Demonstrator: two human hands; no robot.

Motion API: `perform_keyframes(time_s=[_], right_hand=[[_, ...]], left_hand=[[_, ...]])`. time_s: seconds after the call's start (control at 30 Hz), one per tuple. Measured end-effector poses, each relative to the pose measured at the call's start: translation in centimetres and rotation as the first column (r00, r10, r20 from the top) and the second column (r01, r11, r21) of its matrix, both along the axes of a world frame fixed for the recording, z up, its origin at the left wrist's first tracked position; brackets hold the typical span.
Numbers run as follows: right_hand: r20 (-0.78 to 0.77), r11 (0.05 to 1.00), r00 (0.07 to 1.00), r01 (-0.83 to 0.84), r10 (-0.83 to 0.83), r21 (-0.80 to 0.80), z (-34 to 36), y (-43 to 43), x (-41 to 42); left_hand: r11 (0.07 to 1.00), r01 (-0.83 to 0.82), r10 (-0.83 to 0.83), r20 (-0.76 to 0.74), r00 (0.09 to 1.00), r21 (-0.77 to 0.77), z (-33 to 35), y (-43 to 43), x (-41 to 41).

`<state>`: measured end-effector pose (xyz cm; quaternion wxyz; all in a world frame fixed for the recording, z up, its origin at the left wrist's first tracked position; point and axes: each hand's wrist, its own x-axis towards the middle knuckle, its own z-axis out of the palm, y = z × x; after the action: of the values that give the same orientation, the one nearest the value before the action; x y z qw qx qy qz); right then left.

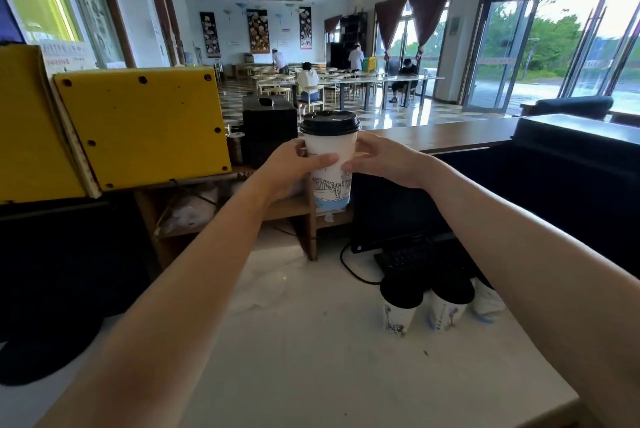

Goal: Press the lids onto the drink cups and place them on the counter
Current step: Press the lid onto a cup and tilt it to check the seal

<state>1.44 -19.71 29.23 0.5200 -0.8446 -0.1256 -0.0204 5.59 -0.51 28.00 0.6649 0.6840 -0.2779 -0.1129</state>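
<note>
You hold one tall paper cup (330,164) in the air over the far edge of the white bench (304,351). The cup is a tapered cylinder, with a matt white wall above and a fine line drawing of a bridge over a pale blue band below. A black plastic lid (329,122), domed and with a rolled rim, sits level on its mouth.

Your left hand (291,167) wraps the upper wall, the thumb lying across the front. Your right hand (384,159) grips the opposite side just under the lid rim, fingers curled.

The bench top is smooth and glossy like pale stone, with faint veining. Near its right edge stand three lidded cups (400,309), upright in a close row, of the same white printed paper with black lids. The rightmost is partly hidden by your right forearm.

Behind them lie a dark keyboard (415,259) and a black monitor (391,216). At the left a flat yellow panel (142,122), drilled with small holes, leans over a wooden shelf (287,207).
</note>
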Motion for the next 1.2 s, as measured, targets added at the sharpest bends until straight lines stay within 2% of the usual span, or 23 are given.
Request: perform_keyframes(time_s=[0.13, 0.47, 0.77, 0.97, 1.2], right_hand=[[0.012, 0.998, 1.0, -0.013, 0.012, 0.057, 0.3, 0.4, 0.5], [0.034, 0.988, 0.994, 0.1, -0.105, 0.119, -2.9, 2.2, 2.8], [-0.118, 0.984, 0.985, 0.137, -0.124, 0.114, -8.5, 4.2, 5.6], [-0.212, 0.969, 0.957, 0.223, -0.196, 0.111, -15.5, 5.2, 6.8], [-0.358, 0.948, 0.911, 0.277, -0.207, 0.157, -23.6, 6.3, 6.3]], left_hand=[[0.998, 0.01, -0.014, 0.048, 0.999, 0.065, 1.0, 0.7, 0.8], [0.993, 0.057, -0.054, -0.034, 0.998, 0.099, -1.0, 1.7, 3.4], [0.992, 0.003, 0.011, -0.112, 0.994, 0.124, -7.4, 3.2, 6.5], [0.988, 0.068, -0.044, -0.169, 0.985, 0.136, -13.2, 3.9, 7.3], [0.979, 0.055, 0.002, -0.28, 0.96, 0.197, -21.0, 4.5, 7.5]])
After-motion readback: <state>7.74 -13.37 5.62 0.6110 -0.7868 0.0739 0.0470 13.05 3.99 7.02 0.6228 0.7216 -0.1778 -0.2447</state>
